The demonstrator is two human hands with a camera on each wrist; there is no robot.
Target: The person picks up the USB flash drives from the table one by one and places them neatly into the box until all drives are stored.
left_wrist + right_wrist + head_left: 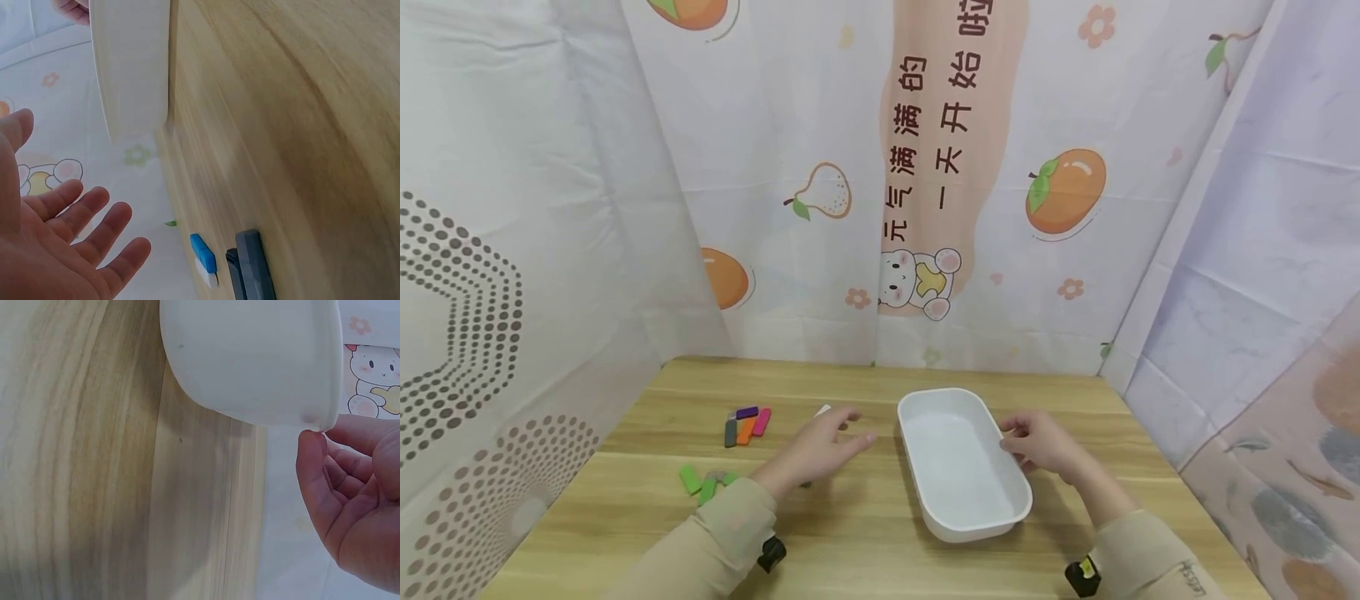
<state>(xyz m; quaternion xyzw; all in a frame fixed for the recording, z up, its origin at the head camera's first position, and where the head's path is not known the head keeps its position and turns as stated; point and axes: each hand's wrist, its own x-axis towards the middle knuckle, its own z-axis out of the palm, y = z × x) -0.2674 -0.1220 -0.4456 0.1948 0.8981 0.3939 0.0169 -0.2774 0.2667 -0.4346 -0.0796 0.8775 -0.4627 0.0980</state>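
A white, round-cornered plastic tray [966,475] stands on the table, nothing inside it. At its right side, my right hand [1041,446] pinches the rim between thumb and forefinger, which the right wrist view shows closely on the tray's edge [256,356]. My left hand [820,454] hovers left of the tray, apart from it, fingers loosely spread and palm bare in the left wrist view. Beyond that hand lie dark grey oblong pieces [256,265] and a blue-and-white piece [203,253]; in the head view the hand mostly hides them.
Small oblong pieces in purple, pink, orange and grey [746,429] form a group at the table's back left. Nearer, several green pieces [707,487] lie partly behind the left sleeve. Printed curtains [820,283] enclose the wooden table [880,567] at the back and sides.
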